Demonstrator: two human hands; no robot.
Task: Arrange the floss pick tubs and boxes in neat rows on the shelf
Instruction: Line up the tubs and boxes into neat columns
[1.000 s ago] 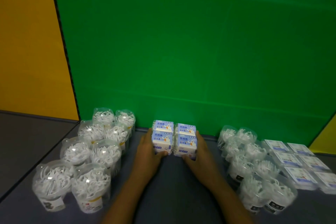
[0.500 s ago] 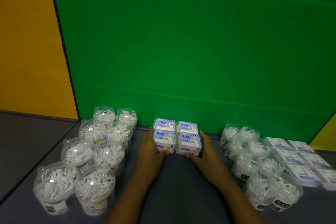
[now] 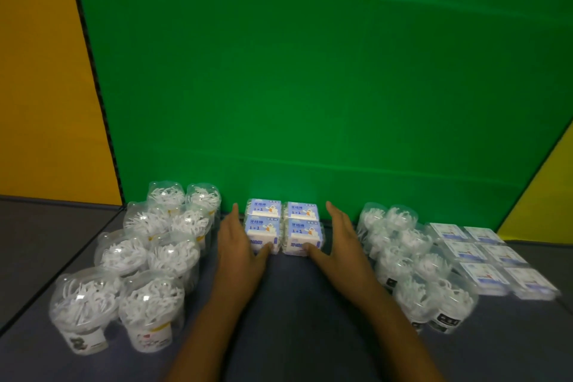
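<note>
Both hands have been opened up since the earlier frame, so the block of four blue-and-white boxes (image 3: 283,226) at lower centre isn't squeezed anymore. Left hand (image 3: 238,245) is held flat beside the block's left side, fingers straight, thumb tip touching the front corner. Right hand (image 3: 342,242) is mirrored on the right, grip apart, thumb touching the front box. Clear tubs of floss picks (image 3: 145,257) are lined up in two columns at lower left, smaller tubs (image 3: 409,260) at lower right, flat boxes (image 3: 486,257) just beside them. Everything is backed by the green panel (image 3: 310,71) on the dark shelf (image 3: 288,319).
</note>
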